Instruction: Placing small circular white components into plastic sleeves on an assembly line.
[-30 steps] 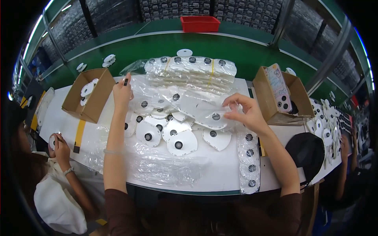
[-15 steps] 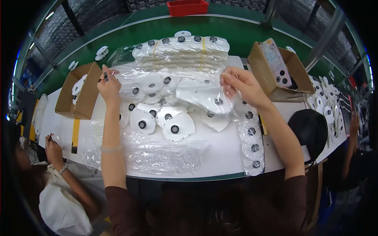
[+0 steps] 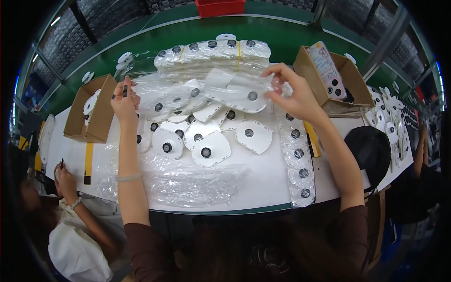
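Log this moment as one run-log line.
left hand: at clear film | right hand: gripping clear film | nearer: loose black-hubbed white pieces | farther: yellow-banded stack | sides: cardboard boxes

A phone [image 3: 328, 68] leans in a cardboard box [image 3: 343, 110], a black fabric item [image 3: 368, 157] nearby, a red bin [image 3: 220, 8] beyond.

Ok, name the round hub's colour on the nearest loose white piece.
The hub is black; head view.
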{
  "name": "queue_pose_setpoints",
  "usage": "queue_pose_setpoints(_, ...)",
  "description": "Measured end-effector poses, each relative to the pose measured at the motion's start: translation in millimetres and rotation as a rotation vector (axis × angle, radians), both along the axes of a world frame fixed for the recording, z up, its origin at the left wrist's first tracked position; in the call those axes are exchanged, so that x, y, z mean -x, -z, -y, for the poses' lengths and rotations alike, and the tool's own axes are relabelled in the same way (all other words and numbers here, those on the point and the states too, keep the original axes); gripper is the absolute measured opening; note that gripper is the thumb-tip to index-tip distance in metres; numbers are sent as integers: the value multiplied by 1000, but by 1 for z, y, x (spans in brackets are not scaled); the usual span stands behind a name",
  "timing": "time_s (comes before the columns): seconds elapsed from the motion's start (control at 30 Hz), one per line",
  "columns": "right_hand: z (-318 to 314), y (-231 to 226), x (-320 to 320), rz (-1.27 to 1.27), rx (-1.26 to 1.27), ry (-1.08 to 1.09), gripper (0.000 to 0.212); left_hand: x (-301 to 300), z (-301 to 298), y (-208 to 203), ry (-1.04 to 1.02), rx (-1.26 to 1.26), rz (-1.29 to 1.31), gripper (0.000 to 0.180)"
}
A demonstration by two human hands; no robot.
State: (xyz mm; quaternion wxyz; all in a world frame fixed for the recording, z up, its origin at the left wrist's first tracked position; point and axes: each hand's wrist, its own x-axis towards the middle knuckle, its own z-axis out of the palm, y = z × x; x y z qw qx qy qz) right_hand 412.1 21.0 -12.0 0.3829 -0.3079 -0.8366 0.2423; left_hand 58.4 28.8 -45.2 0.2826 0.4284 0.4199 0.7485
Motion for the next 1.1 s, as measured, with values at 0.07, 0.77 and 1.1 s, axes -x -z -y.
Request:
queue_pose_setpoints(0.07, -3, 3, -1, -40, 19, 171, 24, -9, 0, 0, 18, 11, -58, 18)
queue_pose_setpoints(0.77, -22, 9, -17, -573, 1175, -153, 23, 0, 4, -28, 403, 243, 72, 26)
queue_pose_setpoints(1.1, 84, -46, 7, -83, 473, -151, 23, 61, 103, -72, -298, 93, -362, 22)
